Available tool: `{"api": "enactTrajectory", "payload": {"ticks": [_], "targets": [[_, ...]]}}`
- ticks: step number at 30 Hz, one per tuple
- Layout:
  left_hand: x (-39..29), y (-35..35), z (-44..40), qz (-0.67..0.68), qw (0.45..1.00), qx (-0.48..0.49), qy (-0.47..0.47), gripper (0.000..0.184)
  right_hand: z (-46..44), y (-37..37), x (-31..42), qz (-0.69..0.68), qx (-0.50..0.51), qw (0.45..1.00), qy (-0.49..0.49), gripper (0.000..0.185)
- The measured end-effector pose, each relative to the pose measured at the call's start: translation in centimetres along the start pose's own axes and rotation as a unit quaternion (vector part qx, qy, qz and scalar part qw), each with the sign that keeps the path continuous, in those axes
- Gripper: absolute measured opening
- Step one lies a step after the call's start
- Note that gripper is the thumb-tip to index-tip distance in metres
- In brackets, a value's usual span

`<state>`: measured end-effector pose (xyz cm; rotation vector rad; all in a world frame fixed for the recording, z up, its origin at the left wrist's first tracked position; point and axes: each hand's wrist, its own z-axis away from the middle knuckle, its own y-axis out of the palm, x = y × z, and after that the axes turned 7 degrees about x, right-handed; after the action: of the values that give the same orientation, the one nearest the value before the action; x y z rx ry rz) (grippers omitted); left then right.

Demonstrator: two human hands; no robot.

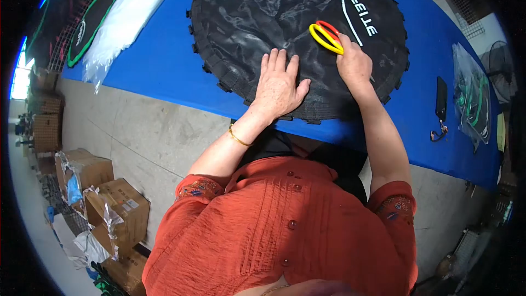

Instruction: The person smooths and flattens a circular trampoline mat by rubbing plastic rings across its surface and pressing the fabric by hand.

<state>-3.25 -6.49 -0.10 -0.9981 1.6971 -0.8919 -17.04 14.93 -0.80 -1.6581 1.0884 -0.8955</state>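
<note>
A large round black trampoline mat (241, 27) with tabs around its rim and white lettering lies on a blue table. My left hand (278, 85) presses flat on the mat near its front edge, fingers stretched out and thumb apart. To its right, my right hand (355, 63) is closed around a pair of scissors (335, 49). Their yellow and red handle loops stick out past the fingers toward the upper left. Most of the blades is hidden by the hand; a thin tip shows beside the wrist.
Clear plastic sheeting (118, 19) and a black piece with green edging (90, 27) lie on the left. On the table's right side are a black strip-shaped object (441, 96) and a plastic bag (472, 96) with green-edged contents. Cardboard boxes (123, 208) stand on the floor at lower left.
</note>
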Motion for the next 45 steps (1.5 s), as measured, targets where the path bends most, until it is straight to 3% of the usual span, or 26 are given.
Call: {"api": "enactTrajectory", "payload": {"ticks": [10, 37, 45], "targets": [[0.03, -0.04, -0.12, -0.010, 1.000, 0.010, -0.007, 0.069, -0.03, -0.80, 0.68, -0.022, 0.022, 0.999, 0.012, 0.023], [0.32, 0.12, 0.22, -0.002, 1.000, -0.007, 0.002, 0.064, -0.09, 0.12, 0.47, 0.008, -0.012, 1.000, 0.008, 0.030], [0.12, 0.03, 0.14, -0.003, 1.000, -0.007, -0.009, 0.062, -0.18, -0.75, 0.90, -0.029, 0.037, 0.998, 0.033, 0.033]]}}
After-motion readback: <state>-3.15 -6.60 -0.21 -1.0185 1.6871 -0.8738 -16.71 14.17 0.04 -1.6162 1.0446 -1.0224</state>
